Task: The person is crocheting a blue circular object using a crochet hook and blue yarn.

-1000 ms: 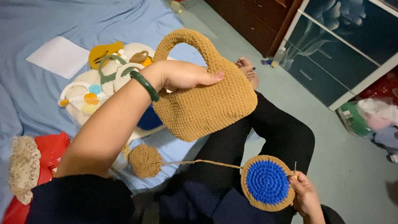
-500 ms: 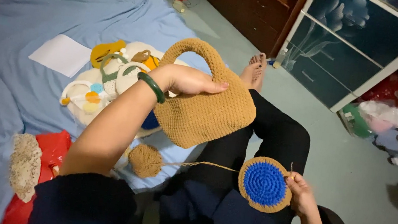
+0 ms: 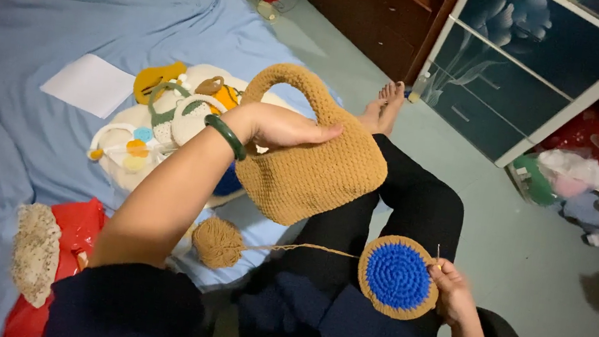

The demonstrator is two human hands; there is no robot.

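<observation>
Bed (image 3: 202,34) fills ten o'clock. Tan crochet bag (image 3: 318,171), centre, looks soft, light and floppy; the left hand (image 3: 282,127) has its fingers clamped over the rim, best held there or by the handle. Blue-centred crochet disc (image 3: 399,277), five o'clock, is pinched by the right hand (image 3: 452,290). Yarn ball (image 3: 217,243) lies at seven.

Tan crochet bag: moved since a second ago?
Cannot tell. The tan crochet bag sits about the same against the yarn ball and the white paper; small frame shifts match head-camera motion.
</observation>
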